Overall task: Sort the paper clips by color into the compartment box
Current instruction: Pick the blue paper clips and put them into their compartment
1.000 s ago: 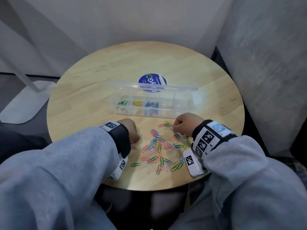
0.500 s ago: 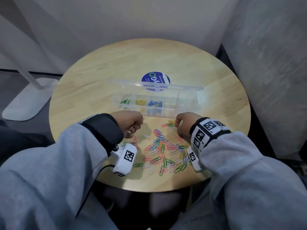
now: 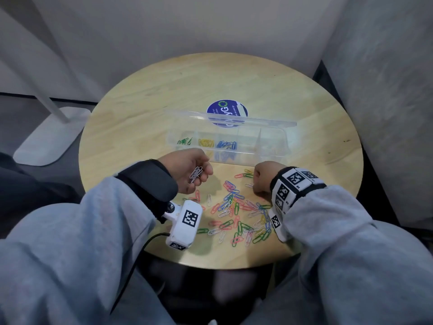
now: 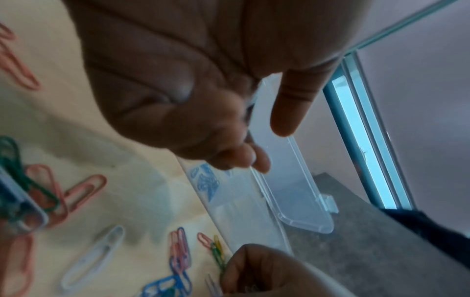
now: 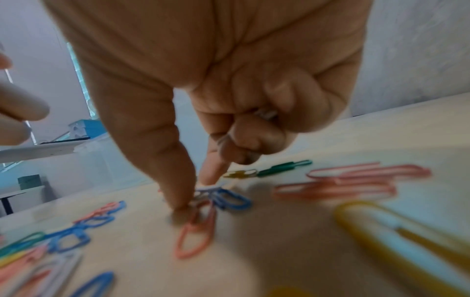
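A clear compartment box (image 3: pixel 269 158) with its lid open stands mid-table, holding green clips (image 3: pixel 185 141), yellow clips (image 3: pixel 206 143) and blue clips (image 3: pixel 226 145) in separate compartments. A mixed pile of paper clips (image 3: pixel 236 207) lies in front of it. My left hand (image 3: pixel 203 174) is turned palm up just before the box, fingers curled round several white clips (image 3: pixel 195 174). My right hand (image 3: pixel 257 184) is at the pile's far right edge. Its thumb and forefinger pinch a white clip (image 5: pixel 208 188) on the table, and its other fingers curl over more white clips (image 5: pixel 265 114).
The round wooden table (image 3: pixel 140 141) has a blue sticker (image 3: pixel 226 109) behind the box. A white lamp base (image 3: pixel 51 137) stands on the floor to the left. A grey wall (image 3: pixel 386 90) rises close on the right.
My left hand has lifted off the table and turned palm up, showing the white clips it holds. My right hand has stayed at the pile's far edge.
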A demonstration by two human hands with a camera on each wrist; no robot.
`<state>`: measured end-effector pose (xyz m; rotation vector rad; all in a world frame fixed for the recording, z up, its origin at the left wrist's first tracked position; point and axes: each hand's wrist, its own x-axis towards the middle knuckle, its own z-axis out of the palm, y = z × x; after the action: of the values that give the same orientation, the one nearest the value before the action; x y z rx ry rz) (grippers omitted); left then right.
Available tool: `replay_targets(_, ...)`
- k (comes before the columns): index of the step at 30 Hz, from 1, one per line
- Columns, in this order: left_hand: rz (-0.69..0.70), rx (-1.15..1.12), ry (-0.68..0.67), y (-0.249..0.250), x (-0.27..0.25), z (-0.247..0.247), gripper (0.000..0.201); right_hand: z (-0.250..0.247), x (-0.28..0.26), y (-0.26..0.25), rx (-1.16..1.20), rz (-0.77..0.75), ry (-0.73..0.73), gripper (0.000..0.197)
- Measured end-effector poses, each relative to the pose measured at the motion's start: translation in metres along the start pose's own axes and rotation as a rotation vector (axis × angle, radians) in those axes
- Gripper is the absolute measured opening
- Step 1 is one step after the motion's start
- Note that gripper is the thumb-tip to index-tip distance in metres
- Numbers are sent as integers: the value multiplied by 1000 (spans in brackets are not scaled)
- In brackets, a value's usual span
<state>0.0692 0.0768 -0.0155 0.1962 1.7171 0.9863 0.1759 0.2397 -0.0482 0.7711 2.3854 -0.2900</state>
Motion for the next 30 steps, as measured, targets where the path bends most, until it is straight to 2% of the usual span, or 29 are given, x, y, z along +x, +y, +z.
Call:
replay_targets(2,-28,178,100,2,1,7,33,1,-3,2,60,-38,48,8)
replay_targets(6,-9,794,252,-1,4,9,22,2,-1,2,51,-45,3,13)
replay_targets(9,-28,957,289,-8,8,13,22,2,-1,-3,-35,-5,-72,15)
replay_targets(12,-46,977,302,-10,12,22,19,2,-5,-5,-48,14,-57,3)
replay_targets(18,-50,1020,292,-17,18,32,25,7,-4,-1,15,6,-29,8)
replay_targets(22,-31,990,266,-19,19,35,20,1,-15,5,139,-40,-15,3)
replay_targets(24,-24,894,248,-18,18,34,8,-10,-24,10,255,-90,2,13)
replay_targets(26,-24,696,189,-13,17,32,16,-19,-32,17,370,-145,36,22)
replay_targets(30,-4,354,134,1,13,32,23,-24,-40,31,660,-213,72,23)
